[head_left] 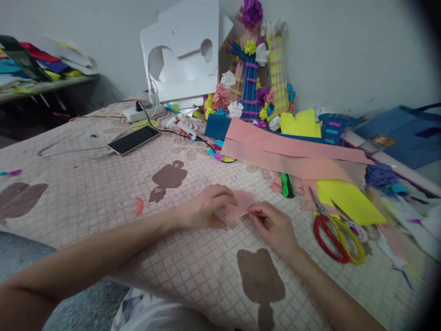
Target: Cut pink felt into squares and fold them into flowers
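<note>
A small piece of pink crepe paper (240,203) lies between my hands on the patterned tablecloth. My right hand (275,226) pinches its right edge between thumb and fingertips. At the paper's left side, my left hand (208,207) is curved, thumb apart from the fingers; whether its fingertips press on the paper I cannot tell. Just beyond the paper are a green box cutter (287,185) and long pink paper strips (285,149). To the right of my right hand lie red-handled scissors (329,239) and yellow-handled scissors (349,243).
Yellow paper (351,202) and scraps crowd the right side. A white glue gun (182,125), a phone (133,139) and a power strip (138,112) with cables lie toward the back left. Paper-flower decorations (250,87) and white foam board (182,50) lean on the wall.
</note>
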`<state>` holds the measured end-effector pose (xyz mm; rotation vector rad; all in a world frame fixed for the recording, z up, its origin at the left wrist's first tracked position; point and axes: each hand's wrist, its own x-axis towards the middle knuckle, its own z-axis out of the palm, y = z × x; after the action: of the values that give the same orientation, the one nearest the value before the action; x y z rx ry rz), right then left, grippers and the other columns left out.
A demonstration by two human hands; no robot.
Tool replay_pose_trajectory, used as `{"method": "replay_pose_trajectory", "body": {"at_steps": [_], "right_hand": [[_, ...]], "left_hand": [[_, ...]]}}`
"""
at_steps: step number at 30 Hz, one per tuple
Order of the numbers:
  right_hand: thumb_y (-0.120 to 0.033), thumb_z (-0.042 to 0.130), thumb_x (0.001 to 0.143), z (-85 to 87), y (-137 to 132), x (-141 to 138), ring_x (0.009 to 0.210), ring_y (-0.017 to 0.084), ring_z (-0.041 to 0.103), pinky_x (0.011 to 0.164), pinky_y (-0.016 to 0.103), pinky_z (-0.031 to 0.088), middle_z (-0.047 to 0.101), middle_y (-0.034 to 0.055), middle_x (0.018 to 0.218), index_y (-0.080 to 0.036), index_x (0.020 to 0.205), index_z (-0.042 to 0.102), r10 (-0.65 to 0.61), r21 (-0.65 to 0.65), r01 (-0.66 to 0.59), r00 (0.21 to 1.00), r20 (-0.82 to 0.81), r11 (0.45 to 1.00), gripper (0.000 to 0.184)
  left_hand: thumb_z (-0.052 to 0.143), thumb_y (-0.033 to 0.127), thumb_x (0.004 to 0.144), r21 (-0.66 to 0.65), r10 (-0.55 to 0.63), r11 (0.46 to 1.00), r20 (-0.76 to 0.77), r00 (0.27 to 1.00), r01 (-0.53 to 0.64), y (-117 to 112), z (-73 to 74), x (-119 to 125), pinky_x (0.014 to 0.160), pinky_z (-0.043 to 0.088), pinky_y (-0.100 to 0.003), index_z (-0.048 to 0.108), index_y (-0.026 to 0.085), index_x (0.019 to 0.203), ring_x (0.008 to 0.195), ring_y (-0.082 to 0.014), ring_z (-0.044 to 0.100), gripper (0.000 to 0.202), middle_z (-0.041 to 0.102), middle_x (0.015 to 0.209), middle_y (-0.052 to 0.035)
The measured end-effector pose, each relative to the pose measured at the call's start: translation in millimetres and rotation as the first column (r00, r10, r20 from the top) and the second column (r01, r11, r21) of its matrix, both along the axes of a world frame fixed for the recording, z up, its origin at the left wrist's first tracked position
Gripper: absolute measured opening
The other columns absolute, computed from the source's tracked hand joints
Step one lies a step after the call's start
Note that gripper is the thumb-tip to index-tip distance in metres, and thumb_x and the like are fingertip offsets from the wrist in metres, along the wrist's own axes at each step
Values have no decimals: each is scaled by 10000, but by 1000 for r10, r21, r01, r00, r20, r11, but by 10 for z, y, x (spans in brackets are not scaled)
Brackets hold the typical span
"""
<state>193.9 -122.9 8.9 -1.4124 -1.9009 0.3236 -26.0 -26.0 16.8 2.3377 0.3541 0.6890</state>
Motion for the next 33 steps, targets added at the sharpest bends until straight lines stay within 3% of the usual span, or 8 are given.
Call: {"method": "replay_pose_trajectory", "body": {"at_steps": [3,5,12,16,19,22,26,33], "right_hand": [[-113,496,833,-25,-30,53,847,175,603,725,302,500,610,38,908,-237,937,538,73,-41,-71,997,34,997,168],[-79,500,790,-23,-22,104,920,193,578,753,321,495,579,50,970,-241,955,518,110,-79,-105,993,50,991,232],[-9,457,749,95,-29,235,722,115,526,634,255,472,504,39,1044,-239,961,550,230,-313,-238,971,-65,920,326],[-84,496,816,119,-41,247,746,115,538,628,249,466,510,38,1054,-234,919,591,269,-338,-299,954,-134,892,205],[-147,514,855,106,-14,209,824,146,554,665,262,461,548,36,964,-222,857,615,231,-318,-259,965,-124,912,126],[-170,523,860,88,23,130,784,148,550,657,268,443,566,21,852,-211,810,610,146,-285,-164,986,-86,944,109],[-184,554,837,66,46,29,684,129,522,591,254,402,537,0,778,-203,746,582,36,-271,-42,999,-25,962,97],[-175,589,799,28,52,23,662,120,521,569,246,392,557,-2,815,-212,762,589,-2,-279,6,1000,13,960,52]], "left_hand": [[544,161,839,192,-34,980,-99,995,52,-63,-22,96,938,364,-384,619,192,955,1029,-216,541,141,626,1081,-82],[497,162,872,217,-34,974,-118,992,59,-46,-33,124,929,362,-381,633,189,871,988,-206,564,140,650,1021,-77],[514,156,865,112,-183,973,-164,969,203,95,-13,44,945,373,-366,636,204,973,996,-207,580,171,666,1020,-80],[564,127,817,0,-210,977,-146,967,212,129,12,24,881,423,-335,641,179,939,963,-201,588,154,661,1003,-92],[596,149,807,-97,-240,968,-91,967,231,141,29,46,872,434,-327,673,178,834,940,-193,601,86,668,995,-91],[575,156,815,-179,-157,974,-98,983,138,122,39,121,781,454,-285,687,169,834,846,-168,614,114,679,916,-73],[560,153,800,-149,7,988,-171,985,-32,47,44,257,648,422,-242,689,166,782,695,-133,572,131,653,766,-34],[566,180,794,-115,84,988,-132,988,-99,-10,-69,317,712,434,-266,686,180,842,700,-136,579,129,669,771,-24]]}}
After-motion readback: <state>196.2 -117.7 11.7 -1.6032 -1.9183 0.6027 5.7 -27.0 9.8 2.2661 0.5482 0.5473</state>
